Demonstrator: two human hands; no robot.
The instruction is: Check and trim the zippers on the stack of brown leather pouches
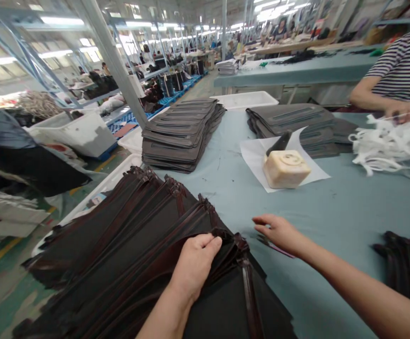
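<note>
A large fanned stack of dark brown pieces with zippers (120, 249) lies at the near left of the pale blue table (332, 212). My left hand (195, 263) rests on top of this stack, its fingers curled over the edge of the top pieces. My right hand (279, 233) hovers low over the table just right of the stack, fingers together and bent, over a thin dark tool (274, 246) lying on the surface. Whether it grips the tool is unclear.
Two stacks of grey pieces (182, 134) (293, 125) sit farther back. A beige block (285, 168) rests on white paper (254, 157). White straps (389, 143) lie by a co-worker in a striped shirt (403, 70). Another dark pile (408, 268) is at right. White bins (81, 134) stand left.
</note>
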